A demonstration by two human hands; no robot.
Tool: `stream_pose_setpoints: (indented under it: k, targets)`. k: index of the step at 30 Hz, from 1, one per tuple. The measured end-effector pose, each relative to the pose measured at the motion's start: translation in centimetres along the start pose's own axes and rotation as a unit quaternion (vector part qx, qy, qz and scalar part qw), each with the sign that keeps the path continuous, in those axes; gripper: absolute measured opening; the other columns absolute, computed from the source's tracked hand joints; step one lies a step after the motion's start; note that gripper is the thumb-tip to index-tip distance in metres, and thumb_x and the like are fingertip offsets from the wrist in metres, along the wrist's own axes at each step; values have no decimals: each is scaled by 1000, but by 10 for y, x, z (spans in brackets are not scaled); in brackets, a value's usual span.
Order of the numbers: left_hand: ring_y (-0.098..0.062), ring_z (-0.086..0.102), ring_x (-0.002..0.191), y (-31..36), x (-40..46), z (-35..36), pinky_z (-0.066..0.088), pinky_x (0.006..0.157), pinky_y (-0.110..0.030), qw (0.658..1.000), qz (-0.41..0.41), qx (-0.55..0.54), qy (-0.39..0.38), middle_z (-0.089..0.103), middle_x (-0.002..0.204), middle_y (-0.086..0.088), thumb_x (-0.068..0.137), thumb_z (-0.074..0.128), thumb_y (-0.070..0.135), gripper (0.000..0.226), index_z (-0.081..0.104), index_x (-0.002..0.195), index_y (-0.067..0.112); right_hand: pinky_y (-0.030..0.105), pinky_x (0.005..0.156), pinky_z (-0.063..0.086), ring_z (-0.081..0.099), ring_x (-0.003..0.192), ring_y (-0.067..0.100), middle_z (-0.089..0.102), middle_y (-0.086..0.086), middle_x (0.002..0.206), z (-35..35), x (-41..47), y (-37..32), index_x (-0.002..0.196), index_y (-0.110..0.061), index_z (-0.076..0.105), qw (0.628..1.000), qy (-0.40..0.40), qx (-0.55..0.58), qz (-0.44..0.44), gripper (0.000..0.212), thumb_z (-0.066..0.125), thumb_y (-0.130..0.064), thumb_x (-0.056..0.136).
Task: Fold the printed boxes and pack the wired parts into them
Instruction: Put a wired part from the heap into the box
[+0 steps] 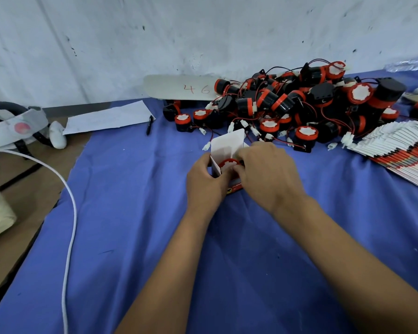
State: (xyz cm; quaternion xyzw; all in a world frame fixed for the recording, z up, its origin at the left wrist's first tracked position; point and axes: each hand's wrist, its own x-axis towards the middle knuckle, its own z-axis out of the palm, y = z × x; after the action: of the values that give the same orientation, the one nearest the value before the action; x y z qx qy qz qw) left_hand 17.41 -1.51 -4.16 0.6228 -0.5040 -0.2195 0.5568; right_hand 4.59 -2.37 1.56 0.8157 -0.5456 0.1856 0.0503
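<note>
Blue cloth (135,213), white cable (69,237), black pen (150,125)

A blue cloth (155,237) covers the table. The heaped parts (307,107) are black with red rims and white toothed caps, trailing red and black wires to white plugs. The open box (227,150) is plain white inside, red with print outside. The fanned flat boxes (401,150) show white, red and grey stripes. A pale panel (179,88) bears "46" in red.
</note>
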Motion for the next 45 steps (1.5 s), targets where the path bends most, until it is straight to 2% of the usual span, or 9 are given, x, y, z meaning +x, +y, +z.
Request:
stream_pose_setpoints:
  k: [6, 10, 15, 19, 26, 34, 39, 42, 45]
  targets:
    - [-30, 67, 79, 1, 0, -3, 56, 75, -50, 999, 7, 2, -31, 74, 92, -8, 92, 69, 14, 15, 70, 105, 7, 35, 58, 39, 51, 74, 27, 52, 9, 85, 3, 14, -1, 80, -15, 44, 999, -33, 17, 15, 35, 55, -42, 100]
    - [-12, 54, 61, 7, -2, -10, 51, 61, -25, 994, 9, -45, -94, 74, 89, -4, 85, 67, 1, 27, 73, 106, 17, 30, 51, 31, 43, 63, 19, 43, 2, 75, -1, 24, -3, 74, -17, 40, 997, -53, 26, 40, 41, 68, -42, 89]
    - [-9, 60, 73, 6, 2, -21, 52, 71, -22, 980, 8, -42, -193, 72, 97, -5, 77, 80, 1, 48, 65, 121, 14, 27, 48, 27, 49, 74, 25, 38, 1, 69, -4, 38, 0, 62, -20, 37, 994, -106, 15, 34, 46, 74, -40, 81]
    - [-17, 65, 93, 7, 2, -13, 51, 72, -18, 988, 7, 57, -143, 72, 105, 1, 75, 89, 11, 54, 62, 122, 15, 28, 48, 30, 48, 66, 21, 42, 1, 68, 3, 44, -4, 65, -18, 36, 991, -130, 6, 37, 47, 76, -39, 79]
    - [-4, 64, 78, 4, 6, -19, 51, 70, -18, 986, 18, 46, -159, 72, 106, 2, 75, 89, 8, 56, 63, 123, 20, 26, 46, 26, 40, 58, 16, 41, 1, 69, -1, 40, -1, 63, -18, 38, 991, -112, -2, 71, 52, 81, -45, 73]
    - [-11, 66, 71, -5, 6, -22, 53, 68, -22, 978, 100, 70, -169, 68, 110, 1, 77, 85, 10, 100, 25, 149, 43, 27, 50, 31, 51, 71, 19, 45, -1, 74, -16, 42, -3, 81, -19, 50, 987, -132, -62, 59, 39, 75, -49, 79]
    - [-25, 63, 91, 4, -5, -12, 58, 65, -43, 949, 221, 197, -106, 35, 149, 1, 77, 80, 10, 89, 32, 148, 37, 26, 46, 25, 50, 69, 18, 44, -5, 69, -9, 40, -2, 81, -20, 60, 993, -89, -61, 40, 23, 69, -40, 87]
    - [-25, 58, 76, 13, -11, -7, 52, 53, -38, 931, 225, 281, -63, 31, 151, -1, 75, 78, 11, 67, 47, 131, 33, 27, 48, 28, 46, 64, 17, 43, -4, 68, -10, 42, 3, 70, -20, 50, 991, -108, -64, 35, 35, 70, -43, 87]
    - [-29, 60, 86, 15, -16, -3, 43, 56, -34, 919, 201, 329, -82, 28, 157, -3, 80, 73, 14, 45, 58, 119, 31, 33, 58, 42, 51, 73, 21, 41, -3, 70, -17, 43, 6, 85, -17, 49, 987, -143, -68, 40, 29, 70, -37, 86]
